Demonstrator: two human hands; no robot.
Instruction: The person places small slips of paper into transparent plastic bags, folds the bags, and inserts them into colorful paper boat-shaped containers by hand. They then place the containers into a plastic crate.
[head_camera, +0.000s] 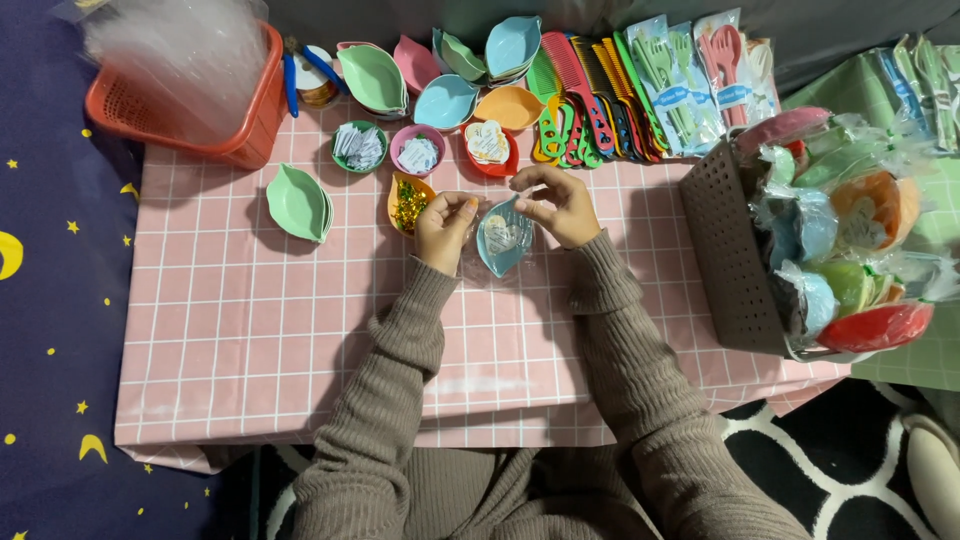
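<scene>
Fingers of the left hand (443, 226) and right hand (556, 205) pinched the clear wrap around a blue leaf-shaped plastic dish (503, 236) held just above the pink checked table (250, 330). By my reading, packing was midway — wrapped dishes filled the brown perforated basket (730, 260), while unwrapped pastel leaf dishes (445, 75) waited behind.

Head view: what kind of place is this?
Likely a home packing spot for small gift sets. A low table with a pink checked cloth holds stacked leaf-shaped dishes, combs and a brown basket of bagged sets.
</scene>
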